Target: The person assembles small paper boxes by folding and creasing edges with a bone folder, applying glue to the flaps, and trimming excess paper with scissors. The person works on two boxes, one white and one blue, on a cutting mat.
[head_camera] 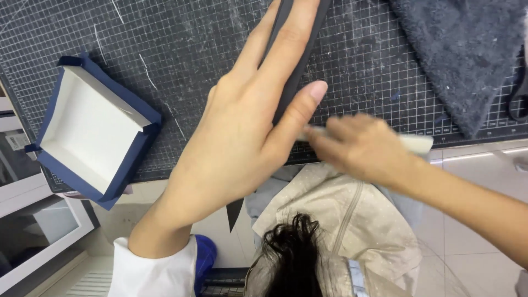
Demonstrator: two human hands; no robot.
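A dark cutting mat with a white grid (scratched and dusted pale in places) fills the upper half of the frame. Below it, at lower right, pale glossy floor tiles catch soft reflections of light. White-framed furniture sits at lower left. A grey fuzzy cloth lies upper right.

My left hand lies flat at the frame's centre, fingers stretched toward the top edge, thumb splayed right. My right hand, blurred, sits centre-right in a closed grip, forearm running to the lower right.
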